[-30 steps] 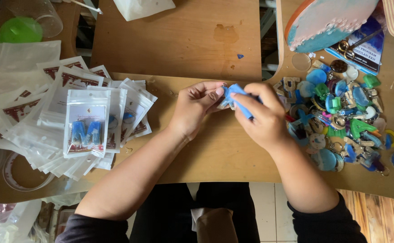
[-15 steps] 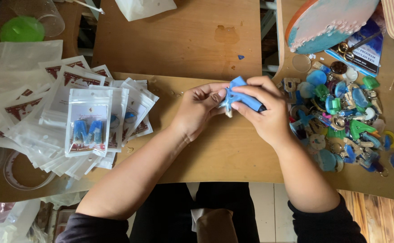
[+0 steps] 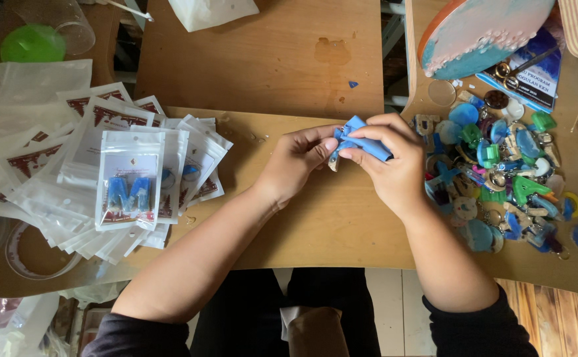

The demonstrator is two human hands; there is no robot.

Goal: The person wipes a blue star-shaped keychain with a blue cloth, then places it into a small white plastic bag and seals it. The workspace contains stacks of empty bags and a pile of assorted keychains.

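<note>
Both of my hands meet over the middle of the wooden table (image 3: 302,225). My right hand (image 3: 394,165) pinches a small blue letter-shaped keychain piece (image 3: 361,140) between thumb and fingers. My left hand (image 3: 295,162) grips the left end of the same piece, where a small metal ring or chain hangs. A pile of white zip pouches (image 3: 97,178) lies to the left; the top pouch (image 3: 130,178) holds blue pieces. A heap of colourful resin keychains (image 3: 500,178) lies right beside my right hand.
A green lid (image 3: 32,43) and a clear plastic cup (image 3: 64,26) sit at the far left. A round blue-and-white resin disc (image 3: 480,33) and a blue booklet (image 3: 533,73) lie at the far right. A white bag (image 3: 213,12) rests at the far edge. A clear ring (image 3: 38,254) lies under the pouches.
The blue piece has turned between my fingers, and my hands have shifted slightly. The pouches and the keychain heap have not moved.
</note>
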